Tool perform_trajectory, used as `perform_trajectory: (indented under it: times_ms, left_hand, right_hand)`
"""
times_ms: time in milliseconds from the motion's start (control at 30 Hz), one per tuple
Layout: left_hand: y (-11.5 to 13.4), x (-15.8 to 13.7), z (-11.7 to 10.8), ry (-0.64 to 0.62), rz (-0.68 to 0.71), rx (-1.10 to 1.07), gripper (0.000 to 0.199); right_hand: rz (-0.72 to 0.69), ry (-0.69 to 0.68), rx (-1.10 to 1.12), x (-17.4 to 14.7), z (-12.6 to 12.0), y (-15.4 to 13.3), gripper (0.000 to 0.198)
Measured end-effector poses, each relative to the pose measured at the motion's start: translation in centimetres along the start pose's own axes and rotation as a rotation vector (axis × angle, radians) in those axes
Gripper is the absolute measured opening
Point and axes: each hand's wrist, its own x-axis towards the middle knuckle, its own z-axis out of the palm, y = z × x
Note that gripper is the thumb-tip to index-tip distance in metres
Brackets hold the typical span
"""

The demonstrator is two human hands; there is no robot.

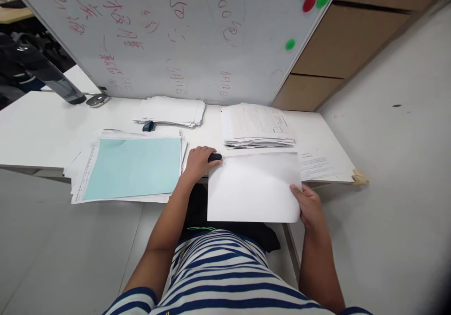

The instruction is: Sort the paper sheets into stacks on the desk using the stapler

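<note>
My left hand (pixel 200 162) is closed around a small black object (pixel 214 157) at the upper left corner of a white sheet of paper (pixel 253 188). The kind of this object is too small to make out. My right hand (pixel 307 203) grips the sheet by its right edge, thumb on top and fingers underneath. The sheet's face is blank, and it hangs over the desk's front edge above my lap. Just beyond it lies a stack of printed papers (pixel 260 125). A printed page (pixel 317 167) lies partly under the sheet on the right.
Left on the desk (pixel 31 132) is a paper pile topped by a light blue sheet (pixel 136 167). Behind it are a small dark blue object (pixel 148 126), more papers (pixel 172 111), a computer mouse (pixel 97 100) and a bottle (pixel 52 73). A whiteboard (pixel 197 61) and cardboard boxes (pixel 348 42) stand behind.
</note>
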Motion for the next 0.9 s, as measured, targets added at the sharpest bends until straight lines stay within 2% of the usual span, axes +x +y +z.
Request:
perform_trajectory:
  times_ms: [200,300,367,533,700,900]
  left_hand:
    - [0.0,0.5,1.7,0.118,-0.062,0.137,0.042]
    - [0.2,0.5,1.7,0.117,-0.075,0.158,0.043]
    - [0.3,0.5,1.7,0.112,-0.081,0.168,0.044]
    - [0.4,0.5,1.6,0.109,-0.096,0.168,0.044]
    - [0.4,0.7,1.5,0.085,-0.09,0.17,0.034]
    - [0.5,0.8,1.5,0.082,-0.104,0.159,0.03]
  right_hand:
    - [-0.114,0.105,-0.017,-0.6,-2.9,-3.5,0.041]
    - [-0.203,0.249,0.035,-0.9,-3.7,-3.9,0.042]
    - [-0.234,0.296,0.069,-0.8,-3.9,-3.4,0.042]
    - [-0.132,0.209,0.044,-0.3,-3.6,-1.3,0.028]
    - [-0.086,0.182,0.076,0.0,-3.4,-0.7,0.039]
    - [-0.021,0.165,0.117,0.3,-2.9,0.1,0.037]
